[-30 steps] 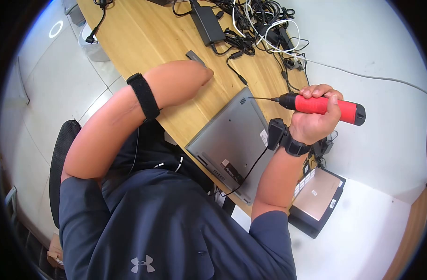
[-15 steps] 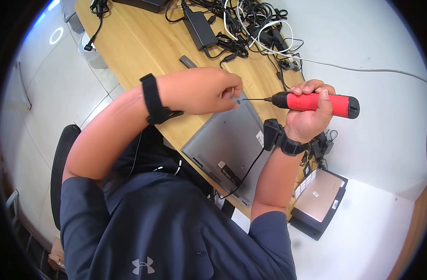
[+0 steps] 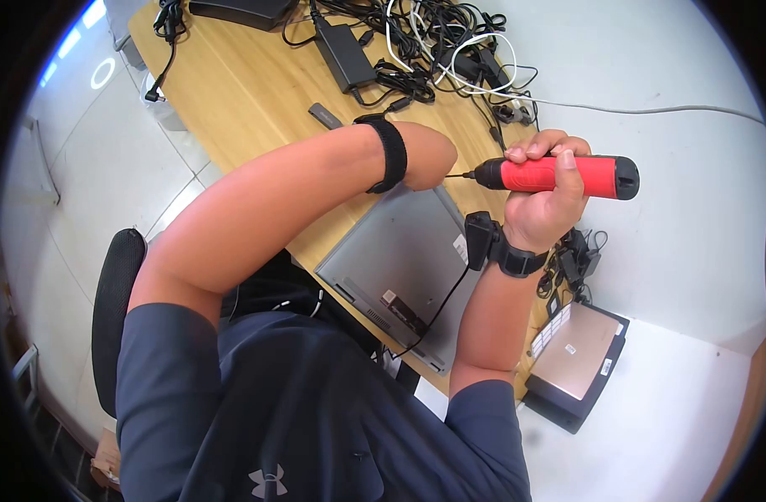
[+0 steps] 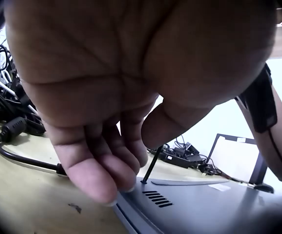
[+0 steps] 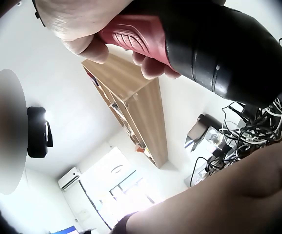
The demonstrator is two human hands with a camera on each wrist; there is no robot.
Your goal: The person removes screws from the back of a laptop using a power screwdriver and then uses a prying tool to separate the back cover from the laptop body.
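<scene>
A grey laptop (image 3: 383, 251) lies bottom up on the wooden table. My right hand (image 3: 533, 219) grips a red and black electric screwdriver (image 3: 600, 176) held nearly level in the head view. Its thin bit (image 4: 152, 165) meets the laptop's corner beside a slotted vent (image 4: 157, 198) in the left wrist view. My left hand (image 3: 430, 157) is over that same corner, hiding the bit's tip from the head camera. Its fingers (image 4: 94, 178) are loosely bent, with the thumb overlapping the upper bit. From the right wrist, the screwdriver's black nose (image 5: 224, 53) looms large.
Tangled cables (image 3: 450, 50) and a black power adapter (image 3: 344, 57) cover the table's far end. A small dark stick (image 3: 325, 115) lies left of the laptop. A second, gold-coloured laptop (image 3: 573, 350) sits at the right. The wall (image 3: 642, 58) rises behind the table.
My left hand has moved right across the table to the laptop's corner and the screwdriver bit. The right hand keeps the screwdriver in about the same pose; the view has shifted slightly.
</scene>
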